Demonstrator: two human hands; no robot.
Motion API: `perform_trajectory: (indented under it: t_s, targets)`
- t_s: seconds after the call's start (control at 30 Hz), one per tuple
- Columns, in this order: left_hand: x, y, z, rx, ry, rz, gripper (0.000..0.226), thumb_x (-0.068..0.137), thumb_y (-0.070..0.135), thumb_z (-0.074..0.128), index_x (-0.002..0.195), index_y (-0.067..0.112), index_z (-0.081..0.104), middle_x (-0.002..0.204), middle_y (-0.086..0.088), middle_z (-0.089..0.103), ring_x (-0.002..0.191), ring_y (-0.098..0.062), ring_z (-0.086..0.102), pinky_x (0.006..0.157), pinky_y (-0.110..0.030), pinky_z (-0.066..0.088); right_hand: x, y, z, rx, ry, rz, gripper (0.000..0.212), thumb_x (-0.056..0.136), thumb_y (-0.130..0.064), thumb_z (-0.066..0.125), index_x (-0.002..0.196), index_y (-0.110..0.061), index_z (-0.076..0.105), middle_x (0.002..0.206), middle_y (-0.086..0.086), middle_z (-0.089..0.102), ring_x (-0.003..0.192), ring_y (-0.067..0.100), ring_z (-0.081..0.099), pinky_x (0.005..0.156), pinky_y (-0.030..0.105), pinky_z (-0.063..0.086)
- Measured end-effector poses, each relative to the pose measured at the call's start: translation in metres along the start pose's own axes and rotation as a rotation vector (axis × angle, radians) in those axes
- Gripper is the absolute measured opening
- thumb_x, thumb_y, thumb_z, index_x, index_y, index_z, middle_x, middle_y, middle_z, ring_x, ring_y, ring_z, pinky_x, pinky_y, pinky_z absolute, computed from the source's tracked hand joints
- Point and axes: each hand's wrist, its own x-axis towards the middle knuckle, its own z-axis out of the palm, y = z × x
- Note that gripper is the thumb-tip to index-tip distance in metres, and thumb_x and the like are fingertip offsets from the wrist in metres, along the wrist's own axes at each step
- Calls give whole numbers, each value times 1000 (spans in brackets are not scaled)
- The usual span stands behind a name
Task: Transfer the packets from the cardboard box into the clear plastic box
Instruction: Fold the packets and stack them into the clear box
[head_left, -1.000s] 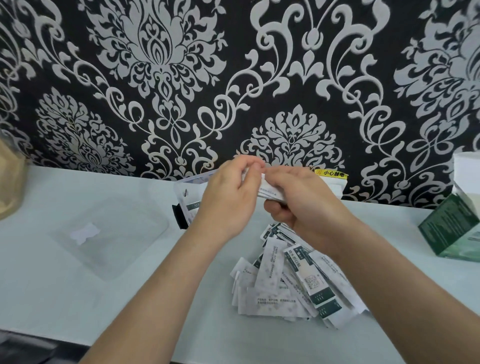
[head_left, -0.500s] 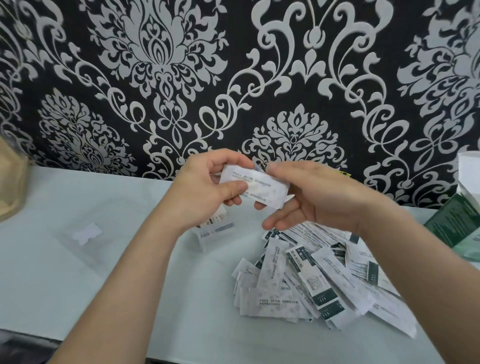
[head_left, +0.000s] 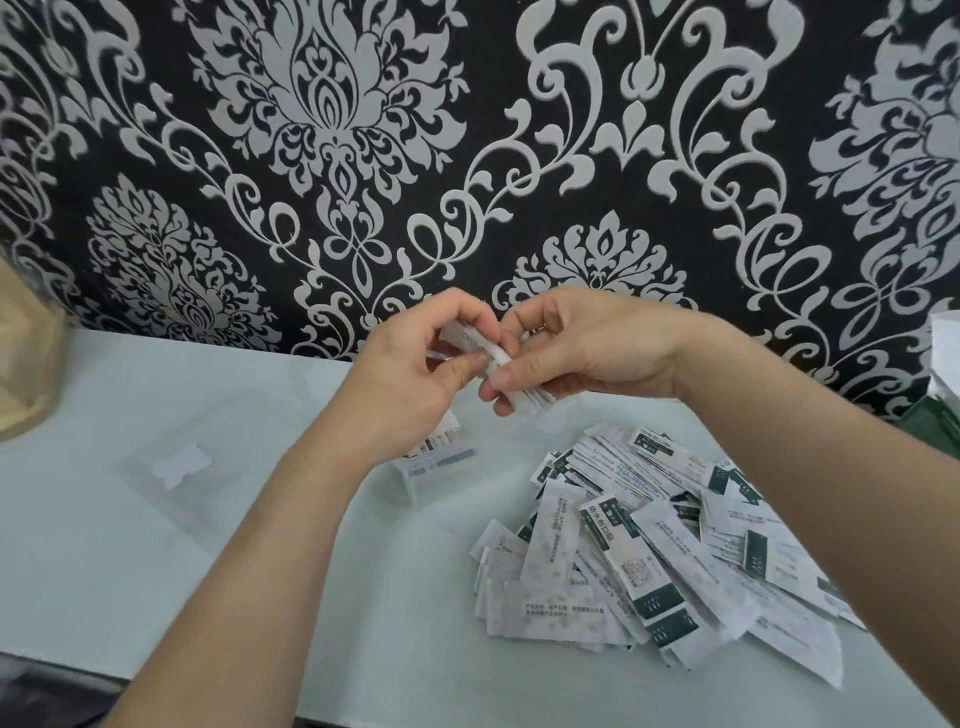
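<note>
**Flimsy goods, gripped at the edges**

The clear plastic box sits under the left hand, a few packets in it. Left and right hand both pinch a thin stack above the table. It is likely light, limp and slippery, so hold its edges. A loose pile lies to the right

light soft, even, cool white; source out of view; table bright, pale blue-green cast, not blown out, sheen dull and diffuse; shadows faint, one soft band under the packet pile at its near edge; clear plastic box low contrast, nearly lost against the table; wallpaper motifs stretch and bow toward the corners, wide-angle; print on pile sharp; held packets slightly smeared; tan object at left edge soft; bottom-left corner dark
</note>
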Motion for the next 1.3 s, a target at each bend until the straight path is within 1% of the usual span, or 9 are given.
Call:
perform_trajectory:
  t_s: [0.1, 0.17, 0.33, 0.43, 0.5, 0.7, 0.9, 1.03, 1.3]
  targets:
    - [1, -16, -7, 202, 155, -31, 35, 86, 11, 69, 115, 29, 61, 106, 11, 62, 92, -3, 61, 83, -24, 52, 11, -1, 0, -98, 92, 40, 20, 81, -9, 75, 82, -13, 56, 86, 20, 73, 64, 15, 65, 60, 23, 48]
    - [0, -27, -13, 421, 143, -26, 29, 88, 11, 64, 114, 24, 67, 105, 7, 66, 87, -8, 61, 84, -29, 53, 20, -1, 1, -313, 172, 83, 20, 81, -14, 77, 81, -12, 58, 74, 11, 70, 49, 9, 57, 47, 17, 43]
    - [1, -30, -8, 776, -349, -181, 29, 87, 23, 48, 101, 29, 73, 100, 9, 71, 94, -12, 60, 89, -29, 49, 52, 2, 17, -660, 146, 222, 22, 81, -23, 77, 80, -12, 57, 63, 3, 62, 45, 11, 55, 37, 14, 40]
    - [9, -30, -5, 886, -506, -221, 34, 88, 32, 41, 100, 28, 72, 104, 7, 70, 103, -17, 58, 93, -36, 47, 69, 12, 26, -773, 141, 269, 22, 82, -18, 76, 83, -10, 56, 75, 8, 62, 59, 19, 62, 57, 25, 59]
    - [12, -32, -5, 978, -588, -225, 36, 92, 35, 37, 103, 27, 70, 108, 6, 68, 105, -18, 56, 95, -37, 42, 78, 16, 30, -872, 166, 287, 23, 81, -19, 76, 82, -10, 55, 77, 8, 64, 61, 21, 63, 68, 31, 61]
    - [15, -35, -4, 985, -641, -242, 37, 94, 36, 35, 105, 27, 69, 102, 8, 67, 95, -16, 54, 91, -33, 33, 91, 25, 38, -1072, 166, 315, 35, 79, -30, 76, 68, -14, 46, 67, 0, 52, 59, 15, 50, 67, 29, 47]
    - [15, -37, -4, 960, -613, -241, 34, 93, 33, 35, 97, 25, 68, 80, 7, 61, 84, -16, 52, 83, -31, 28, 89, 23, 33, -950, 170, 316, 26, 84, -32, 72, 83, -11, 56, 82, 6, 66, 76, 23, 69, 76, 36, 60]
    - [15, -38, -3, 957, -620, -237, 36, 93, 32, 34, 101, 26, 69, 92, 6, 68, 91, -15, 56, 84, -31, 27, 89, 25, 32, -895, 173, 318, 22, 89, -22, 66, 104, -6, 61, 97, 10, 70, 90, 25, 71, 82, 40, 59]
    - [14, -41, -5, 952, -609, -228, 35, 88, 28, 39, 100, 25, 71, 98, 7, 71, 97, -14, 58, 86, -31, 32, 94, 29, 28, -733, 217, 300, 14, 92, -7, 57, 105, -2, 61, 101, 15, 70, 85, 28, 73, 76, 42, 61]
